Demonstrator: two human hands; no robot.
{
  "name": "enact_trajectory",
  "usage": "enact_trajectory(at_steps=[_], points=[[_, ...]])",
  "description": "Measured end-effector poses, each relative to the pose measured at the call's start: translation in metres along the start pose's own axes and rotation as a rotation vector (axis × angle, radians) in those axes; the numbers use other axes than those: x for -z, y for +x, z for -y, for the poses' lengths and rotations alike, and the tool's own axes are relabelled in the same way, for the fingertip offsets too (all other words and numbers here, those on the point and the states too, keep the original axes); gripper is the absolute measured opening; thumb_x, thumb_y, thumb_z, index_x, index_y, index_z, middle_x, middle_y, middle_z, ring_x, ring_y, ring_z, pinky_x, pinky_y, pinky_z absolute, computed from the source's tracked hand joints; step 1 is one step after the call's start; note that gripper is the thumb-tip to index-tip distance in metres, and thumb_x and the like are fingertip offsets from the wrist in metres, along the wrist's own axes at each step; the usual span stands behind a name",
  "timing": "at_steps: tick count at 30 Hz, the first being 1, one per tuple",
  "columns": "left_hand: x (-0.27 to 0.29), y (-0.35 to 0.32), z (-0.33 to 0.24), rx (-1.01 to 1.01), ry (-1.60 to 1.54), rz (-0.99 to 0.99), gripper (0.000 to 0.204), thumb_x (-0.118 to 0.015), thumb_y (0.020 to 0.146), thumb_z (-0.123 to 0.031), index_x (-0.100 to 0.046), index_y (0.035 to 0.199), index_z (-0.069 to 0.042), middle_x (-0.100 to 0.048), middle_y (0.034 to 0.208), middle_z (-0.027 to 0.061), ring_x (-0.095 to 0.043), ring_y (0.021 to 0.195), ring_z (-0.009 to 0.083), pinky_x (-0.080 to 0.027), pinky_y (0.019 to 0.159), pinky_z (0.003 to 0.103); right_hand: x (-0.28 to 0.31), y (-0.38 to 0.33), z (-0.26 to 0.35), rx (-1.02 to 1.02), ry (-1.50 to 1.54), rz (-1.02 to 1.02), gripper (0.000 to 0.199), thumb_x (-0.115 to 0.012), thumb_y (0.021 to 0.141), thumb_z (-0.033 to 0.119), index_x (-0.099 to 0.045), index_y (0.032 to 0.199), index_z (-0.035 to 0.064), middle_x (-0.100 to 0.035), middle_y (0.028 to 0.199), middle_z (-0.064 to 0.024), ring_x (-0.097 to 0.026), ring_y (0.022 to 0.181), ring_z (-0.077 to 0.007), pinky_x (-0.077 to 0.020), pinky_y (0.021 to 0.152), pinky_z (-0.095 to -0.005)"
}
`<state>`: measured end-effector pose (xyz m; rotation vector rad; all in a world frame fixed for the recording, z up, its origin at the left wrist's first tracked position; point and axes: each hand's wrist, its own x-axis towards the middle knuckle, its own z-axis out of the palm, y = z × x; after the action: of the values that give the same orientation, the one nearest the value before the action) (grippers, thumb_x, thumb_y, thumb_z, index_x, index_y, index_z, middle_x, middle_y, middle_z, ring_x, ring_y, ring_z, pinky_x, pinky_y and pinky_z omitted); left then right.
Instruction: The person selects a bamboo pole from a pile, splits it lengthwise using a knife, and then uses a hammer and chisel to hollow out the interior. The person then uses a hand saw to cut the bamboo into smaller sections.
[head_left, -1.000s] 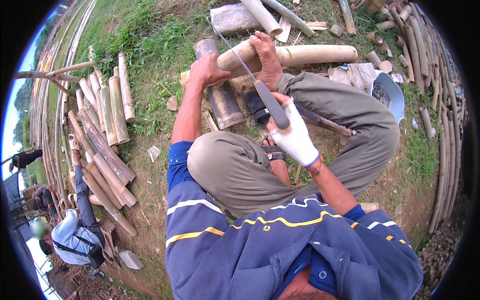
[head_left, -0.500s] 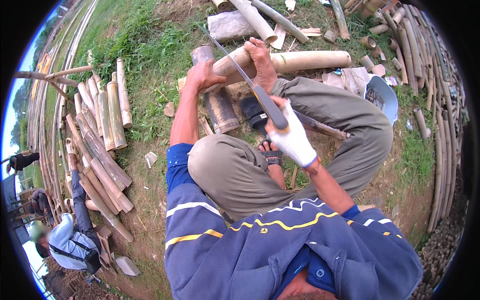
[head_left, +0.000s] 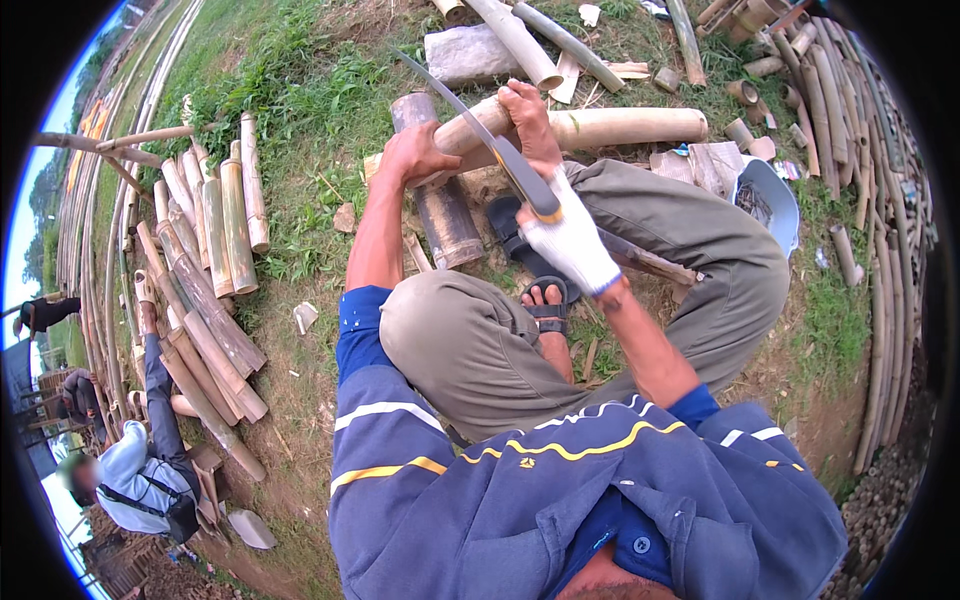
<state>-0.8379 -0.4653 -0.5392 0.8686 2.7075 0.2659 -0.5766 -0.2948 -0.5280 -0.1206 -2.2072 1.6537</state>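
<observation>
My right hand (head_left: 572, 243), in a white glove, is closed on the dark and yellow handle of a handsaw (head_left: 527, 183). The saw's blade slants up and left across a thick bamboo pole (head_left: 635, 126). My bare left hand (head_left: 412, 156) grips that pole left of the blade. To the right of the blade, my bare foot (head_left: 530, 122) presses on the pole. Under its left part lies a darker bamboo log (head_left: 447, 228), set crosswise. A black sandal (head_left: 508, 228) lies off the foot, between the log and my right hand.
Cut bamboo lengths (head_left: 215, 330) lie in a pile at the left, near a crouching person (head_left: 140, 480). A grey stone block (head_left: 468, 54) sits beyond the pole. A pale blue container (head_left: 768, 200) stands beside my right knee. Long bamboo poles (head_left: 885, 260) are stacked along the right.
My right hand and the saw handle have moved forward, away from me and slightly left. My left hand and foot keep their places on the pole. The whole view has shifted slightly.
</observation>
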Motion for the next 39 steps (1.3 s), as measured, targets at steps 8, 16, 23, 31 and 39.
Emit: enact_trajectory(at_steps=[8, 16, 23, 31, 39], points=[[-0.010, -0.009, -0.016, 0.073, -0.010, -0.036, 0.079, -0.085, 0.069, -0.051, -0.069, 0.133, -0.006, -0.076, 0.120, 0.0249, -0.074, 0.113, 0.0406, -0.057, 0.101, 0.049, 0.032, -0.045, 0.025, -0.200, 0.037, 0.072, 0.052, -0.059, 0.095, -0.001, -0.049, 0.146, 0.0012, -0.059, 0.131, -0.0113, -0.059, 0.123, -0.0179, -0.0462, 0.108, -0.0323], [-0.016, 0.000, 0.009, 0.039, -0.109, 0.001, 0.085, -0.086, 0.064, -0.055, -0.071, 0.131, -0.006, -0.077, 0.120, 0.0244, -0.074, 0.114, 0.0390, -0.056, 0.101, 0.048, 0.011, -0.018, 0.004, 0.010, -0.032, 0.038, 0.054, -0.070, 0.089, 0.003, -0.054, 0.140, 0.0067, -0.066, 0.118, -0.0161, -0.069, 0.103, -0.0250, -0.0547, 0.092, -0.0364], [-0.022, -0.007, -0.006, 0.076, -0.055, -0.060, 0.079, -0.087, 0.069, -0.048, -0.067, 0.136, -0.009, -0.076, 0.122, 0.0235, -0.074, 0.114, 0.0388, -0.058, 0.099, 0.048, 0.054, -0.066, 0.034, -0.140, 0.024, 0.109, 0.055, -0.058, 0.094, -0.004, -0.048, 0.148, 0.0014, -0.058, 0.130, -0.0107, -0.059, 0.117, -0.0160, -0.0466, 0.106, -0.0308], [0.005, 0.010, -0.005, 0.078, 0.165, -0.102, 0.072, -0.085, 0.074, -0.048, -0.068, 0.132, -0.008, -0.078, 0.115, 0.0230, -0.076, 0.107, 0.0388, -0.060, 0.095, 0.047, 0.010, 0.008, -0.001, 0.003, -0.036, 0.037, 0.057, -0.071, 0.087, 0.004, -0.052, 0.141, 0.0022, -0.065, 0.123, -0.0168, -0.069, 0.104, -0.0248, -0.0552, 0.093, -0.0348], [-0.022, -0.013, -0.008, -0.036, 0.087, -0.215, 0.070, -0.085, 0.077, -0.040, -0.063, 0.137, -0.012, -0.076, 0.118, 0.0207, -0.073, 0.111, 0.0379, -0.058, 0.099, 0.047, 0.070, -0.077, 0.057, -0.250, 0.102, 0.127, 0.061, -0.062, 0.094, -0.004, -0.044, 0.152, -0.0001, -0.056, 0.135, -0.0100, -0.057, 0.119, -0.0143, -0.0464, 0.104, -0.0280]])
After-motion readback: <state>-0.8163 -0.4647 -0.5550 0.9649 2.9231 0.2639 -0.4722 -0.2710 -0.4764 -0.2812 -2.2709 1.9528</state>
